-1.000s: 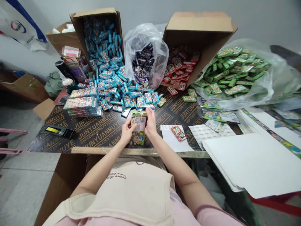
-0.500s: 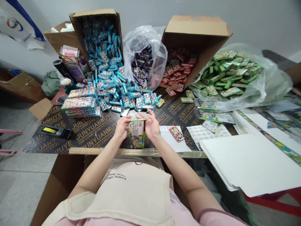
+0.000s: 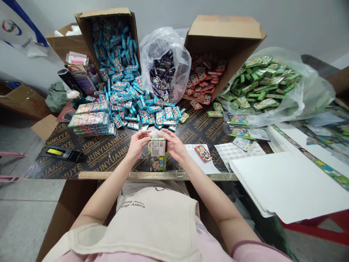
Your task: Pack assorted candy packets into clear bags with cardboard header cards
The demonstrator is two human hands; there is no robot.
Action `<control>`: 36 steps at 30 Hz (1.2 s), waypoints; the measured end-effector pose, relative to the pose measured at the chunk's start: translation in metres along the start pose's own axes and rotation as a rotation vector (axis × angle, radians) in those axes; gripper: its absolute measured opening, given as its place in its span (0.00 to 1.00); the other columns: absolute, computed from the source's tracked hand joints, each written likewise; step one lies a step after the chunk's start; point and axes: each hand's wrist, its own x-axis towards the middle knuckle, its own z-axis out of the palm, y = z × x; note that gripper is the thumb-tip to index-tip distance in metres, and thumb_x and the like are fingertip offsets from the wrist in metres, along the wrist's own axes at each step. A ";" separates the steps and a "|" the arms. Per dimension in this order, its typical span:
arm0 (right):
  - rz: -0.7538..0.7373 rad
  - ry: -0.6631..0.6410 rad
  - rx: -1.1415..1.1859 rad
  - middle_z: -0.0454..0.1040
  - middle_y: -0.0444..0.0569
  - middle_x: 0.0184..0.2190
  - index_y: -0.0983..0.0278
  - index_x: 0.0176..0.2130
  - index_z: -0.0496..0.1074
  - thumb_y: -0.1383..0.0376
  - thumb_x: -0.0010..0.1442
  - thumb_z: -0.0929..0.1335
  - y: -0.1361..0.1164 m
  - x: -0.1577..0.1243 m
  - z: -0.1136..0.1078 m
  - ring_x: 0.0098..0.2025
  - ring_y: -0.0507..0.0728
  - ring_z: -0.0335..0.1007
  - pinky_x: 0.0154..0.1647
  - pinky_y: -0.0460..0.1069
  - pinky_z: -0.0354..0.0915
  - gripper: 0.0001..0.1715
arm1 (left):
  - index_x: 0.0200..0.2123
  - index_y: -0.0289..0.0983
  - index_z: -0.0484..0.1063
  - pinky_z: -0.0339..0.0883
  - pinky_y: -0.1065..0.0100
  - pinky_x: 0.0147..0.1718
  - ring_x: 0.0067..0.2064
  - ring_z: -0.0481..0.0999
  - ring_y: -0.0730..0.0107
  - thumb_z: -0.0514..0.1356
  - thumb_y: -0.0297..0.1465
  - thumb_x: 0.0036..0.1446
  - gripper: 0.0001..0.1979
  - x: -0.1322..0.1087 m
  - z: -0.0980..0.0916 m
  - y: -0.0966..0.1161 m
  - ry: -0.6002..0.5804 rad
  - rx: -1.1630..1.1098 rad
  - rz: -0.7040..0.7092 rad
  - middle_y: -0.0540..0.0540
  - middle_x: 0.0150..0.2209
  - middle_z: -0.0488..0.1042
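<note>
A small printed cardboard box [image 3: 157, 154] with a barcode panel stands upright on the black plywood tabletop [image 3: 106, 154], close to the near edge. My left hand [image 3: 137, 143] and my right hand [image 3: 173, 145] hold it at the top from either side. A scrap of clear plastic film [image 3: 154, 134] shows between my fingertips. Just behind the box lies a spilled heap of blue foil packets [image 3: 144, 109]. A red packet [image 3: 203, 153] rests on a white paper sheet [image 3: 199, 159] beyond my right hand.
Open cartons and plastic bags behind hold blue, purple, red and green packets. Shrink-wrapped stacks [image 3: 89, 122] and a black-and-yellow tool [image 3: 62, 154] lie to the left. Printed sheets and large white boards [image 3: 283, 183] cover the right side.
The box has turned from a tilted hold to upright, its barcode panel facing me. My hands have moved up to its top, and the view has shifted slightly.
</note>
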 end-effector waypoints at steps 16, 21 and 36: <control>-0.464 0.025 -0.683 0.78 0.45 0.26 0.61 0.27 0.79 0.59 0.48 0.74 -0.015 -0.002 -0.002 0.29 0.55 0.73 0.37 0.52 0.70 0.07 | 0.22 0.35 0.80 0.65 0.70 0.27 0.23 0.72 0.70 0.72 0.32 0.36 0.08 0.007 0.002 0.024 -0.128 0.464 0.156 0.45 0.21 0.77; -0.472 -0.023 -0.774 0.76 0.44 0.24 0.61 0.26 0.78 0.59 0.49 0.73 -0.019 -0.001 -0.003 0.27 0.55 0.71 0.35 0.51 0.68 0.08 | 0.20 0.37 0.78 0.64 0.70 0.27 0.26 0.73 0.69 0.67 0.31 0.44 0.05 0.001 0.002 0.023 -0.162 0.697 0.380 0.46 0.22 0.76; -0.385 0.308 -1.533 0.73 0.56 0.40 0.62 0.36 0.78 0.65 0.54 0.71 -0.041 0.003 -0.136 0.47 0.64 0.63 0.50 0.58 0.55 0.07 | 0.39 0.44 0.80 0.62 0.67 0.31 0.32 0.68 0.69 0.56 0.32 0.60 0.12 0.000 0.000 0.015 -0.477 1.131 0.768 0.46 0.30 0.68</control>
